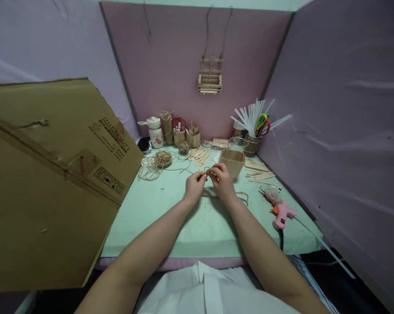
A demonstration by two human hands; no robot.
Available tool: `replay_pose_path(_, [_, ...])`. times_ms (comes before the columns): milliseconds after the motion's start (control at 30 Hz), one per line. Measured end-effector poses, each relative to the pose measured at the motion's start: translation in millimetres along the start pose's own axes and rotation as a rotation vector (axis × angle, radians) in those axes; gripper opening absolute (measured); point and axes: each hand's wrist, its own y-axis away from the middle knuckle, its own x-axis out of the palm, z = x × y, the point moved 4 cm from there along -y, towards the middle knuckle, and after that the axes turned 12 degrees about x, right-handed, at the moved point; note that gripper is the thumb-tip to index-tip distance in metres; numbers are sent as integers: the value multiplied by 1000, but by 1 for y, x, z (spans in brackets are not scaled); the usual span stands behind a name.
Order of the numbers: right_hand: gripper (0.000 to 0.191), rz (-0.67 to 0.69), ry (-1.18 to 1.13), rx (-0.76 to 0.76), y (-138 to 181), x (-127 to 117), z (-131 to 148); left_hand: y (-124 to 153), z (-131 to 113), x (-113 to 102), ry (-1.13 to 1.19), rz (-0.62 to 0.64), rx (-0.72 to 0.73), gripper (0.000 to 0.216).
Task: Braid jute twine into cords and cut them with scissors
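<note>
Thin twine (206,168) between fingertips of left hand (195,185) and right hand (222,179), both pinched closed on it, above middle of surface (144,237). Probably light, limp, rough rather than slippery; best pinched near end. Just beyond right hand: brown faceted container (232,163), contents hidden. Farther back right: brown pot (253,146) with white sticks (249,117), scissors (265,127). Farther back left: small pot (179,139) with pens (179,127).

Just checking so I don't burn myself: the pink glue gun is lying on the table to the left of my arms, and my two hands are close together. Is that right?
Not quite: the head view shows the pink glue gun on the table to the right of your arms. Your left hand and right hand are close together.
</note>
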Motion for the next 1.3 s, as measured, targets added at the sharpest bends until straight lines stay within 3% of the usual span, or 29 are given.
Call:
replay_pose_path(300, [14,25,-281,355,-3,2,-9,-2,4,2,20,13,15,19])
replay_pose_path(533, [22,94,-499,624,-1,11,-25,-2,7,4,-75,127,23,21])
replay_pose_path(733, [22,117,-563,662,-1,11,-26,-1,2,8,-47,197,67,21])
replay_pose_path(900, [24,165,-644,675,0,13,-26,0,2,9,6,179,44,20])
replay_pose_path(1300, [14,3,-364,423,0,6,-13,0,12,5,36,51,-62,25])
